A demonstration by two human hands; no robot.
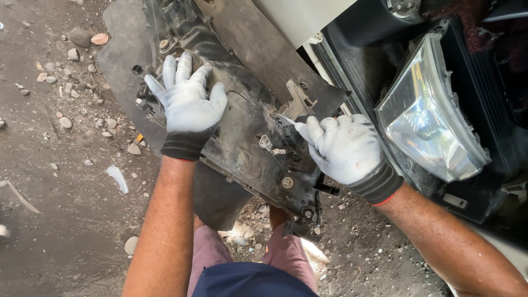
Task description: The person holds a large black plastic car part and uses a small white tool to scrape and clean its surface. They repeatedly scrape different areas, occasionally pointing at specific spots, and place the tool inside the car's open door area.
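Observation:
A dusty black plastic car panel [242, 137] with brackets and clips lies tilted in front of me, above my knees. My left hand [188, 104], in a grey-white glove with a black cuff, rests flat on its upper left part with fingers spread. My right hand [344, 147], gloved the same way, curls around the panel's right edge, the fingers closed near a small pale clip [283, 120]. A round bolt head [287, 182] sits on the panel below the right hand.
A clear headlight [426, 113] sits in the car's dark front [352, 71] at the right. A pale body panel [300, 16] shows at top. Dirt ground with pebbles [66, 122] and a white scrap [117, 179] spreads left and below.

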